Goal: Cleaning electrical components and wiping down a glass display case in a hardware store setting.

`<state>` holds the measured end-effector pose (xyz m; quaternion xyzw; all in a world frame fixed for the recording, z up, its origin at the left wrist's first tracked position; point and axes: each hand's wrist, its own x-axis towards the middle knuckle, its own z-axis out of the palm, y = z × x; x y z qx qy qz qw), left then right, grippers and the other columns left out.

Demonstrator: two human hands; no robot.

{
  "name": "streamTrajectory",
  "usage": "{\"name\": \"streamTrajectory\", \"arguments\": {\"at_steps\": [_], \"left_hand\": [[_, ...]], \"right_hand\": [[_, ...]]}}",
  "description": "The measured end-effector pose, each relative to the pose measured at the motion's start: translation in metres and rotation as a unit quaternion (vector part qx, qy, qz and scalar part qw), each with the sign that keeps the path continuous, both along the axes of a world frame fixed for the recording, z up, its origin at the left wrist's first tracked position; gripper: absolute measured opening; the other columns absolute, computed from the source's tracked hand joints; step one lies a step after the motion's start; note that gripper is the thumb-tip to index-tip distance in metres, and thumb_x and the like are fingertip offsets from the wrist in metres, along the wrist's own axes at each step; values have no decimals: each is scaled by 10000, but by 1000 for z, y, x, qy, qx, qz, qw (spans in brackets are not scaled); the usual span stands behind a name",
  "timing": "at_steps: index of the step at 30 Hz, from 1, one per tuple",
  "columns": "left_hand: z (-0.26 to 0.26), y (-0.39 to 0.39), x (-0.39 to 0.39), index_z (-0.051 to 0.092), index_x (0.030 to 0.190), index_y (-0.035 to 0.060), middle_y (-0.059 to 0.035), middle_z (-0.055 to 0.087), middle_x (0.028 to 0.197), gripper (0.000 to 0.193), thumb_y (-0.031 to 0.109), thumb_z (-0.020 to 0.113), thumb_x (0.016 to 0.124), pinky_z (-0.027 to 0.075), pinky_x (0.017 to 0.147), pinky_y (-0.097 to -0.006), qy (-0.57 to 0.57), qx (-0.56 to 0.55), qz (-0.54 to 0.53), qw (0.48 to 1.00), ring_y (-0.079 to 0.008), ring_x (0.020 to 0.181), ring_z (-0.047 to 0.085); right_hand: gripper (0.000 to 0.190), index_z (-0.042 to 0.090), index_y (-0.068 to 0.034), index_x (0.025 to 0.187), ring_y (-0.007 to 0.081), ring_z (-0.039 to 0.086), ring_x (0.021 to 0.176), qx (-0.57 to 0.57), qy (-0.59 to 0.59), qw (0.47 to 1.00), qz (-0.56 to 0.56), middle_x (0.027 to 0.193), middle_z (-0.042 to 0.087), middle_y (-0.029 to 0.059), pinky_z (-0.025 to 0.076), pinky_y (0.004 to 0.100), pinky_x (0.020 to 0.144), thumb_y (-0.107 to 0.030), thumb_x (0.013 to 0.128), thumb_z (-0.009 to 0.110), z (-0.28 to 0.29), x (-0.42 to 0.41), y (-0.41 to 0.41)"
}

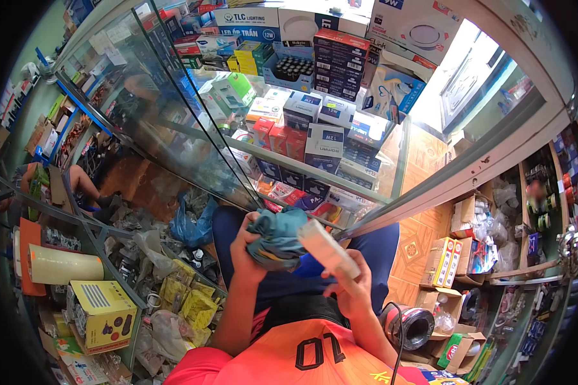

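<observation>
Bunched in my left hand (248, 248) is a dark green cloth (275, 237), gripped above my lap. My right hand (350, 284) holds a small pale, oblong box (328, 248) by its lower end, tilted with its upper end close to the cloth. What the box contains cannot be seen. Under the two hands a bright blue patch (309, 266) shows, too covered to name. Both hands are over my dark blue trousers (373, 245), just in front of a glass display case (313, 171).
The case holds stacked bulb boxes (323, 147) and a tray of batteries (291, 67). At left lie a blue plastic bag (192, 219), a yellow carton (103, 315) and another person's leg (85, 184). Cable rolls (407, 327) and cartons (442, 262) stand on the right.
</observation>
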<state>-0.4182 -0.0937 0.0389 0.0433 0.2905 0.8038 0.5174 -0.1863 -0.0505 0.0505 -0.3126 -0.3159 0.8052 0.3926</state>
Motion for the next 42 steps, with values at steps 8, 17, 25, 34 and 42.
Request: {"name": "streamTrajectory", "arguments": {"at_steps": [8, 17, 25, 34, 42], "left_hand": [[65, 36, 33, 448, 1417, 42, -92, 604, 1201, 553, 41, 588, 882, 509, 987, -344, 159, -27, 18, 987, -198, 1130, 619], [14, 28, 69, 681, 1195, -8, -101, 703, 1134, 330, 187, 545, 967, 544, 848, -314, 131, -168, 75, 974, -159, 956, 686], [34, 43, 41, 555, 980, 66, -8, 556, 893, 154, 183, 471, 1032, 462, 793, -268, 271, -123, 194, 935, -96, 812, 540], [46, 15, 64, 520, 850, 12, -70, 527, 754, 132, 99, 547, 945, 396, 573, -337, 669, 21, 194, 717, -161, 646, 493], [46, 21, 72, 553, 846, 4, -139, 594, 793, 174, 173, 585, 877, 436, 606, -351, 652, -30, 278, 704, -236, 662, 549]], "right_hand": [[485, 386, -60, 1368, 114, 627, 842, 192, -120, 972, 71, 1088, 581, 67, 550, 251, 601, -136, 978, 665, -6, -24, 15], [700, 319, -11, 1582, 223, 652, 848, 437, -218, 872, 17, 1027, 634, 154, 532, 350, 699, -96, 957, 622, 14, -30, 41], [627, 411, -22, 1575, 228, 706, 847, 382, -276, 875, 109, 993, 718, 151, 538, 325, 778, -214, 1022, 636, 30, -37, 22], [620, 309, -3, 1616, 187, 637, 1137, 385, -191, 902, 28, 1357, 652, 153, 480, 299, 981, -181, 1070, 542, 47, -51, 37], [573, 403, 52, 1557, 246, 588, 1299, 374, -130, 913, 100, 1401, 623, 221, 406, 347, 1101, -171, 1052, 558, 61, -52, 41]]}}
